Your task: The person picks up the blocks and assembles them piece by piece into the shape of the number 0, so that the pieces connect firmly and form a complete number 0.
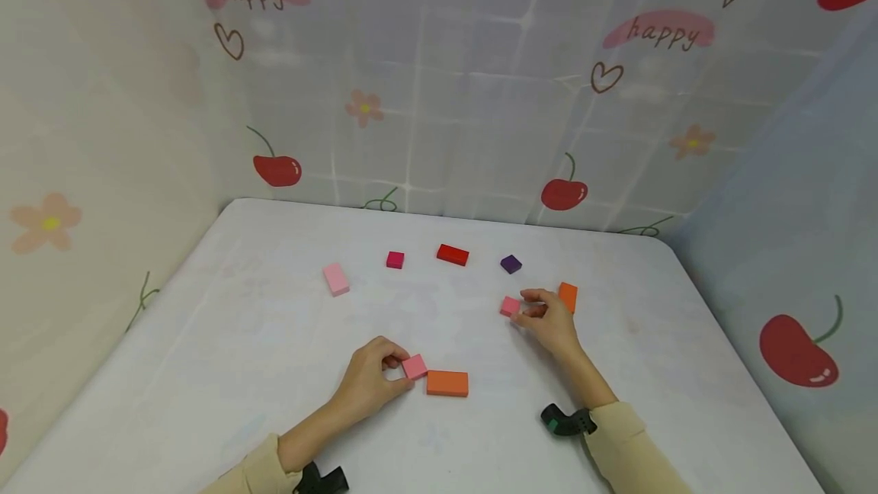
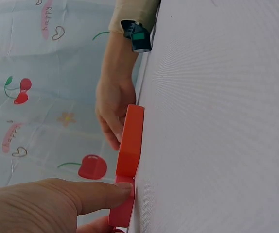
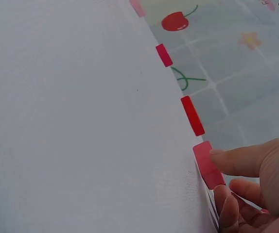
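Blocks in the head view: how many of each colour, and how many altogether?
Pink blocks, one paler: 3
Orange blocks: 2
Magenta block: 1
Red block: 1
Purple block: 1
Total: 8

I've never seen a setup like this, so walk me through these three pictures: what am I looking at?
There's no machine doing the handling, just a person's left hand and right hand. The wide picture comes from a camera worn on the head, looking forward and down. The other two come from cameras worn on the left and right wrists, showing each hand's work up close.

Small coloured blocks lie on a white table. Toward the far side are a light pink block, a magenta block, a red block and a purple block. One orange block is beside the right hand; a second orange block lies nearer the person.

The left hand pinches a pink block right next to that nearer orange one; the right hand pinches another pink block.
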`<state>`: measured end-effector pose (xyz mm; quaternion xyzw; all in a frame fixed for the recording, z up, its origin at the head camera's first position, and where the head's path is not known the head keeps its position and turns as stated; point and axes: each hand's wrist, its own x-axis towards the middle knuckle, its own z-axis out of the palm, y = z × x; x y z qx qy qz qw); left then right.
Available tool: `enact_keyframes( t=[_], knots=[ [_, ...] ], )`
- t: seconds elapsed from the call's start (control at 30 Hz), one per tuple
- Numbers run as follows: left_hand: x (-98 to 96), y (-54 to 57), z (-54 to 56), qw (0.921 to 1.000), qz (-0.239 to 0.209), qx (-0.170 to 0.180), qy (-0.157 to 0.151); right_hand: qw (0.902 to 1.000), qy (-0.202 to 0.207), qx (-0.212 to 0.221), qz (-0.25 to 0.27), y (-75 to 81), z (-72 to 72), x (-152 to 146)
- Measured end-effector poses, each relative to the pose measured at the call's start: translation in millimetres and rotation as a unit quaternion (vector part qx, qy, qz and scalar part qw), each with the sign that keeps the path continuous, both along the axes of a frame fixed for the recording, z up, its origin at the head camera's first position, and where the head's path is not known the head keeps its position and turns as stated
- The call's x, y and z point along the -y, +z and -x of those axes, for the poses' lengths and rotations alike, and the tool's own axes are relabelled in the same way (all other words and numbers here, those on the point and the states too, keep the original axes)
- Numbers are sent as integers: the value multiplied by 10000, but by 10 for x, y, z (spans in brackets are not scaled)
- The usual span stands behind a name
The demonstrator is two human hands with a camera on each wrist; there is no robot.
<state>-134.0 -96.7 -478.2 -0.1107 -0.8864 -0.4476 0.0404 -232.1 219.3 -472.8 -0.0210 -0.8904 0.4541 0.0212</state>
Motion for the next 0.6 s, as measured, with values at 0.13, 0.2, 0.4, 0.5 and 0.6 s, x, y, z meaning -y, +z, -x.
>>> enact_keyframes(
  t=[0.13,0.2,0.4,0.5,0.6],
  knots=[
    [1,-3,1,10000,14,-14,11,10000,-23,-23,-76,-29,20,2],
    [3,-2,0,10000,20,-56,3,9999,-12,-62,-102,-37,21,3],
    [9,2,-5,9999,26,-122,-33,9997,66,-217,-115,-54,9,0],
    [6,6,-3,10000,13,-30,2,9995,94,-254,-151,-66,7,-1],
    [3,9,-1,10000,8,-4,12,9993,104,-300,-188,-75,7,-2]
  ],
)
